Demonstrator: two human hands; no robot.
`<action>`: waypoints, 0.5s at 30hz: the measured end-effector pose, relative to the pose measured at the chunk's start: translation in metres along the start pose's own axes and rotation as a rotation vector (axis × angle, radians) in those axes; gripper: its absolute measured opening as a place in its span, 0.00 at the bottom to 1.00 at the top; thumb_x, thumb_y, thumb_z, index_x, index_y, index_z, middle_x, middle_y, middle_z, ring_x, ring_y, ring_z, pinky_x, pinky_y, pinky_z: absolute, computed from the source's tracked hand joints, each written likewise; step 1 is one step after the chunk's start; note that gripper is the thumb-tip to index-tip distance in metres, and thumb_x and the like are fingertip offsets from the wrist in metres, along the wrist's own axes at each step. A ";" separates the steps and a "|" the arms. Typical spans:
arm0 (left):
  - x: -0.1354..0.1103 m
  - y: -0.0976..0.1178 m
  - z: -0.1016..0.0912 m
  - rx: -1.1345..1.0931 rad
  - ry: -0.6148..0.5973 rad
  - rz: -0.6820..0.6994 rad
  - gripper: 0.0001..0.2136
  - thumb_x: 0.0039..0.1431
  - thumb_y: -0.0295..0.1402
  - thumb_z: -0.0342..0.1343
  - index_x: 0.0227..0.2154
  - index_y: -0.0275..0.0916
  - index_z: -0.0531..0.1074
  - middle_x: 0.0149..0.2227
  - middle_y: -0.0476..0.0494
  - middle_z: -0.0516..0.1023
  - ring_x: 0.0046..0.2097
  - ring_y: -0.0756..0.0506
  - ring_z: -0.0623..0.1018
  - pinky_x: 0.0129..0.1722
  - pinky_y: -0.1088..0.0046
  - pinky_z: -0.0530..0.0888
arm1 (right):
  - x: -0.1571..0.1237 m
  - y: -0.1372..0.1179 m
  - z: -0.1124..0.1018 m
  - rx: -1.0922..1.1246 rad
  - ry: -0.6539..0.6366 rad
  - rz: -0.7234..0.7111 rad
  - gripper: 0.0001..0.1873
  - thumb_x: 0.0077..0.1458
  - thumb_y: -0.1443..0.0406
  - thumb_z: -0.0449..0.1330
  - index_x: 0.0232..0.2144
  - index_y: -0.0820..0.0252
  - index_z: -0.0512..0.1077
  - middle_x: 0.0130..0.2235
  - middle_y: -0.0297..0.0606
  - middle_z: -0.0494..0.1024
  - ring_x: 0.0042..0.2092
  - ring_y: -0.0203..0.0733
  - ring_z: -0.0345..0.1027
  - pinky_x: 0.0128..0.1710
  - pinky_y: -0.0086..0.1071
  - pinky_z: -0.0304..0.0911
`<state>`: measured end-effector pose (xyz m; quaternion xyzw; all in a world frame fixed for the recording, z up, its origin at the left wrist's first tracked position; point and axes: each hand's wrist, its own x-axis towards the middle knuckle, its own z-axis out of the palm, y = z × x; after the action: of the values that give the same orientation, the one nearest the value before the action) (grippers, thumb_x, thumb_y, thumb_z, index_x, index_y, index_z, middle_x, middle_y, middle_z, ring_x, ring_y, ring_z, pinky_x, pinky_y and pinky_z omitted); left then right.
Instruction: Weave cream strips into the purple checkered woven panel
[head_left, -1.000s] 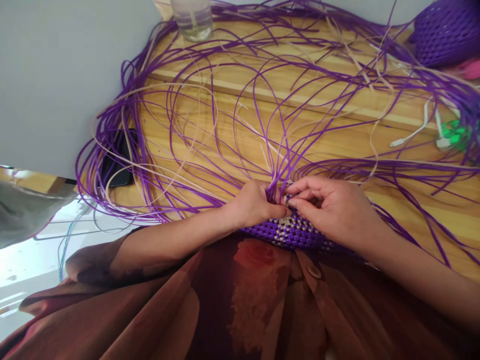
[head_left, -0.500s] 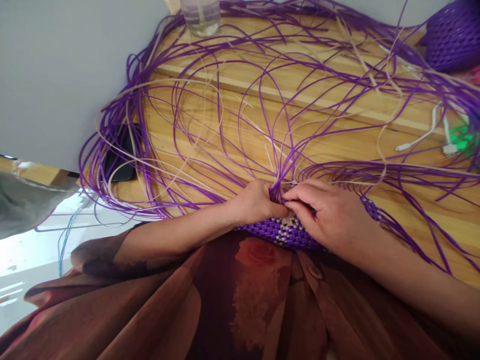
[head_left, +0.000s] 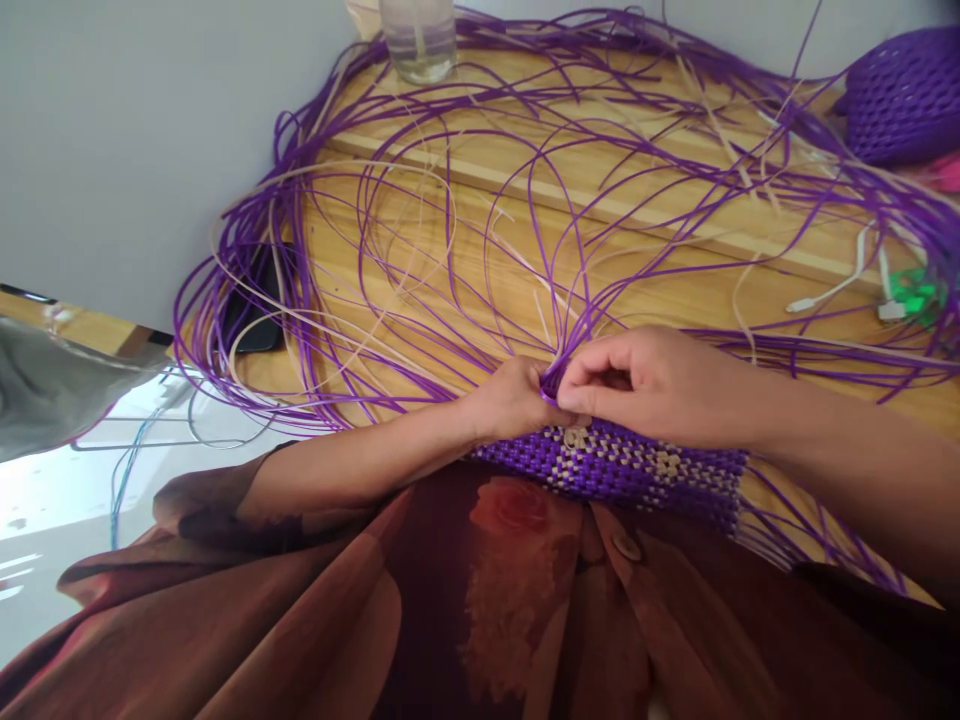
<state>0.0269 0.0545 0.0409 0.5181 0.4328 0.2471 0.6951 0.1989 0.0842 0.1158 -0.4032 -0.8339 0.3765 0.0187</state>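
A partly woven purple and cream piece lies against my lap at the table's front edge. Long purple strips fan up and outward from its upper edge. My left hand is closed around a bunch of these strips where they leave the weave. Close beside it, my right hand pinches at the same bunch, thumb and forefinger together. The strip between its fingertips is mostly hidden. My right wrist and forearm pass over more strips on the right.
Loose purple and cream strips spread over the wooden table. A clear container of liquid stands at the back. A purple woven basket sits back right, near a white cable and a green object. A dark phone lies left beneath strips.
My right hand has turned flatter and its forearm has risen, showing more of the woven piece beneath. My left hand keeps its hold on the bunch. The view has shifted slightly.
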 end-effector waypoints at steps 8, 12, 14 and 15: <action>0.002 -0.001 0.001 0.006 0.034 0.017 0.09 0.41 0.31 0.67 0.27 0.34 0.76 0.26 0.50 0.73 0.30 0.51 0.71 0.32 0.75 0.68 | 0.006 -0.028 -0.012 0.347 -0.033 0.077 0.12 0.58 0.61 0.57 0.25 0.59 0.75 0.19 0.31 0.67 0.20 0.31 0.53 0.21 0.31 0.49; 0.001 -0.001 0.001 -0.002 0.079 0.046 0.09 0.40 0.31 0.68 0.26 0.35 0.76 0.27 0.48 0.75 0.32 0.49 0.73 0.33 0.74 0.70 | 0.012 -0.024 -0.015 0.503 -0.126 0.030 0.17 0.62 0.54 0.55 0.36 0.58 0.79 0.22 0.32 0.70 0.20 0.31 0.54 0.21 0.29 0.51; 0.000 0.000 0.001 0.065 0.092 0.003 0.08 0.39 0.30 0.67 0.21 0.34 0.73 0.23 0.51 0.71 0.28 0.51 0.69 0.28 0.76 0.66 | 0.008 -0.012 -0.011 0.300 -0.147 0.002 0.12 0.58 0.57 0.60 0.38 0.55 0.79 0.24 0.30 0.72 0.22 0.32 0.59 0.23 0.29 0.54; 0.000 0.001 0.000 0.078 0.075 -0.008 0.08 0.39 0.31 0.67 0.19 0.34 0.72 0.21 0.52 0.68 0.26 0.52 0.67 0.26 0.76 0.64 | 0.006 -0.007 -0.008 0.170 -0.127 -0.018 0.09 0.56 0.59 0.62 0.36 0.55 0.79 0.25 0.30 0.74 0.24 0.33 0.61 0.25 0.29 0.55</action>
<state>0.0272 0.0546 0.0420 0.5335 0.4702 0.2463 0.6585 0.1931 0.0907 0.1246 -0.3680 -0.8022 0.4702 0.0034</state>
